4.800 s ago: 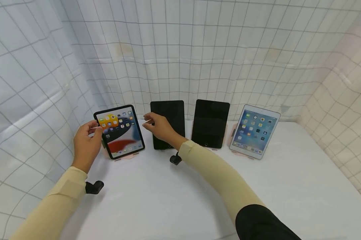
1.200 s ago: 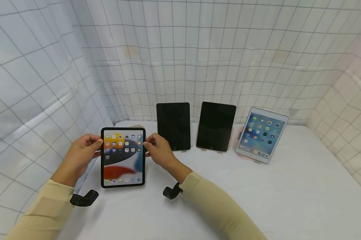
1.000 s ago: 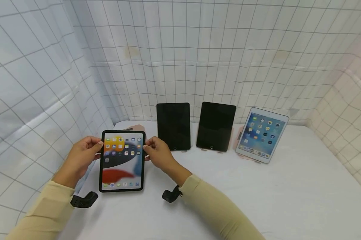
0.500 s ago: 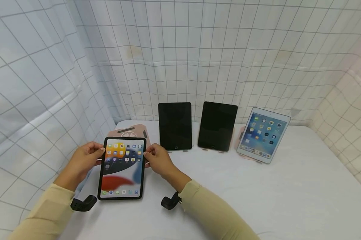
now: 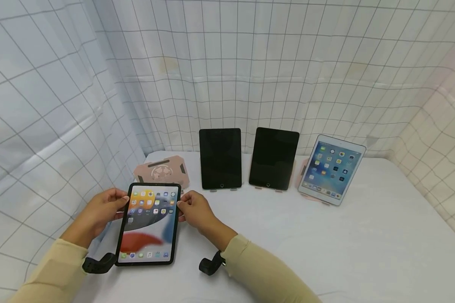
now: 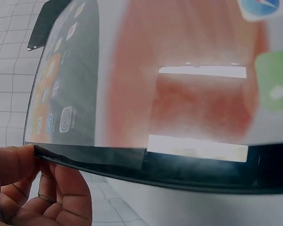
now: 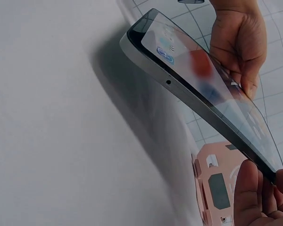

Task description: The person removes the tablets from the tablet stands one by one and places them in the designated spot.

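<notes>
A black-bordered tablet [image 5: 149,227] with a lit home screen of app icons is held between both hands at the left of the table. My left hand [image 5: 104,210] pinches its left edge near the top, thumb on the front and fingers behind. My right hand [image 5: 197,212] pinches the opposite edge in the same way. The right wrist view shows the tablet [image 7: 198,89] tilted, its lower end raised off the white surface above a shadow. Behind it stands a pink tablet stand [image 5: 163,170] with a round cut-out pattern, partly covered by the tablet's top.
Two dark-screened tablets stand at the back, one in the middle [image 5: 220,159] and one to its right [image 5: 274,159]. Farther right a white tablet [image 5: 332,169] with a lit screen leans on a pink stand. Grid-patterned curtains [image 5: 227,63] enclose the white table [image 5: 307,244].
The left tablet, first leaning on its pink stand with hands near it, was gripped by both hands and lifted off. Since then it has come down toward me, uncovering the stand.
</notes>
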Motion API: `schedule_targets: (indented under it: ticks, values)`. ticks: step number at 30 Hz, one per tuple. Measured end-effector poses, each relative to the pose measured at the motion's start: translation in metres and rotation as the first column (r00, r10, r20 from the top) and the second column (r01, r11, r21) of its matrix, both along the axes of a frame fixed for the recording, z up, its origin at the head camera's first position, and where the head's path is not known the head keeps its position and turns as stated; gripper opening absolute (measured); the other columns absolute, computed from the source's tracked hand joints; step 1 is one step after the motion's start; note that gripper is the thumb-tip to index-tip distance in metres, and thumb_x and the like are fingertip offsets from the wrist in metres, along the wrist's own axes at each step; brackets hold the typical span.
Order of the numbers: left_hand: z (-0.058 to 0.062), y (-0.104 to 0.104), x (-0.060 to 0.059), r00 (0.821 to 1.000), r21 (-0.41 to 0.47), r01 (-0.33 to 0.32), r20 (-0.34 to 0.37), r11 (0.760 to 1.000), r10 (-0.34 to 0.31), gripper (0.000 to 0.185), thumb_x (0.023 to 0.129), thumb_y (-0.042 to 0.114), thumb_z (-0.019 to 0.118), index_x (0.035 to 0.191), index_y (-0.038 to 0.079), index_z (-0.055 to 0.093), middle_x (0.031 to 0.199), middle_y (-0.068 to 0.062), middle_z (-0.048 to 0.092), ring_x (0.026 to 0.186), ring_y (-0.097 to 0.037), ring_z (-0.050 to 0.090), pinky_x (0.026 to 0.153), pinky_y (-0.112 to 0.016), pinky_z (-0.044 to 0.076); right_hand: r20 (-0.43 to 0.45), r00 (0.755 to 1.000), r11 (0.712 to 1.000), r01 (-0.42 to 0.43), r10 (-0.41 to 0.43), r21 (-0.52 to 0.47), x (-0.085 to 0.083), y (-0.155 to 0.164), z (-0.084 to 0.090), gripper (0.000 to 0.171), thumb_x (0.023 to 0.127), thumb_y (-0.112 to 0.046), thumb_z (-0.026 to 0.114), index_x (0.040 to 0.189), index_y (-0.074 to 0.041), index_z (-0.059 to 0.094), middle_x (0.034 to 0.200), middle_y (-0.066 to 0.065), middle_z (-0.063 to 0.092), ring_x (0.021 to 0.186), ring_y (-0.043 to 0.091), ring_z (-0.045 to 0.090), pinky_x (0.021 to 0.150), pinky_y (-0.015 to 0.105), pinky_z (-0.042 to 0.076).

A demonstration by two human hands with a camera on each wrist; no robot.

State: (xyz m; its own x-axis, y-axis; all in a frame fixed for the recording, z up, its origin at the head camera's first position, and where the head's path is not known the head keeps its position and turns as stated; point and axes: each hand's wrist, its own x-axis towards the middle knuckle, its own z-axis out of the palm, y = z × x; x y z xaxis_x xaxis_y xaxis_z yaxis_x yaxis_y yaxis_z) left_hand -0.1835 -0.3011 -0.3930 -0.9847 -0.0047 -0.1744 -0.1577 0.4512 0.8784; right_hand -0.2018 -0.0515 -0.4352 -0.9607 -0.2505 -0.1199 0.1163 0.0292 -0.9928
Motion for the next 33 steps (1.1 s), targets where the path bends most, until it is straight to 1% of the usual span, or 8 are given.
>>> schedule_targets:
  ticks: [4,8,12,16,21,25,29,33]
  values:
    - [-0.004,-0.004,0.001,0.999,0.037,0.027,0.035,0.999,-0.028,0.022,0.105,0.009,0.044,0.113,-0.011,0.049,0.09,0.002,0.061,0.079,-0.012,0.059,0.069,-0.029,0.054,0.029,1.0,1.0,-0.01,0.011,-0.01,0.004,0.0,-0.005,0.006,0.098,-0.002,0.058,0.093,-0.001,0.056,0.073,0.006,0.059,0.061,0.013,0.059,0.058,0.03,0.057]
    - [-0.007,-0.007,0.003,0.996,0.054,0.045,0.078,0.998,-0.049,0.018,0.105,0.008,0.045,0.11,-0.009,0.05,0.09,0.001,0.061,0.08,-0.013,0.059,0.07,-0.03,0.054,0.044,0.999,1.0,-0.024,0.024,-0.012,0.009,0.0,-0.01,0.006,0.098,-0.002,0.058,0.093,-0.001,0.055,0.073,0.006,0.06,0.06,0.014,0.06,0.058,0.032,0.058]
    - [-0.01,-0.01,0.007,0.993,0.044,0.05,0.107,0.998,-0.055,0.018,0.104,0.007,0.045,0.11,-0.009,0.051,0.091,-0.001,0.061,0.081,-0.015,0.058,0.07,-0.03,0.053,0.043,0.998,0.999,-0.039,0.04,-0.016,0.015,-0.003,-0.014,0.007,0.098,-0.001,0.057,0.092,-0.001,0.054,0.072,0.006,0.06,0.059,0.013,0.06,0.058,0.033,0.058]
    - [-0.011,-0.013,0.012,0.991,0.041,0.056,0.118,0.998,-0.06,0.018,0.104,0.006,0.044,0.11,-0.01,0.051,0.092,-0.002,0.06,0.081,-0.015,0.057,0.069,-0.03,0.052,0.054,0.998,0.999,-0.041,0.041,-0.004,0.023,-0.005,-0.015,0.008,0.098,0.0,0.058,0.091,-0.002,0.054,0.07,0.006,0.061,0.057,0.013,0.06,0.056,0.032,0.058]
    - [-0.012,-0.014,0.015,0.989,0.039,0.05,0.135,0.998,-0.055,0.018,0.104,0.007,0.046,0.11,-0.009,0.052,0.093,-0.002,0.059,0.081,-0.016,0.056,0.069,-0.029,0.052,0.067,0.997,0.999,-0.038,0.036,0.022,0.028,-0.004,-0.014,0.008,0.098,-0.001,0.058,0.091,-0.003,0.054,0.071,0.007,0.06,0.057,0.014,0.06,0.056,0.032,0.057]
    - [-0.017,-0.013,0.016,0.985,0.05,0.042,0.167,0.998,-0.05,0.017,0.104,0.007,0.047,0.108,-0.007,0.054,0.093,-0.003,0.06,0.082,-0.016,0.056,0.069,-0.03,0.053,0.063,0.997,0.997,-0.038,0.034,0.069,0.03,-0.002,-0.014,0.008,0.098,-0.002,0.058,0.091,-0.004,0.055,0.07,0.007,0.059,0.056,0.014,0.06,0.054,0.029,0.056]
    - [-0.022,-0.012,0.016,0.98,0.063,0.038,0.19,0.997,-0.049,0.015,0.103,0.006,0.047,0.106,-0.007,0.055,0.093,-0.003,0.06,0.082,-0.017,0.057,0.069,-0.03,0.054,0.068,0.997,0.995,-0.037,0.031,0.09,0.031,0.0,-0.017,0.009,0.097,-0.001,0.059,0.089,-0.004,0.055,0.067,0.006,0.059,0.054,0.014,0.059,0.052,0.027,0.054]
    - [-0.026,-0.01,0.016,0.977,0.041,0.035,0.211,0.999,-0.042,0.019,0.103,0.007,0.048,0.11,-0.009,0.054,0.096,-0.006,0.06,0.083,-0.018,0.056,0.069,-0.031,0.054,0.073,0.997,0.994,-0.045,0.038,0.095,0.032,0.0,-0.022,0.01,0.096,0.0,0.059,0.088,-0.003,0.054,0.065,0.006,0.059,0.052,0.013,0.059,0.051,0.025,0.054]
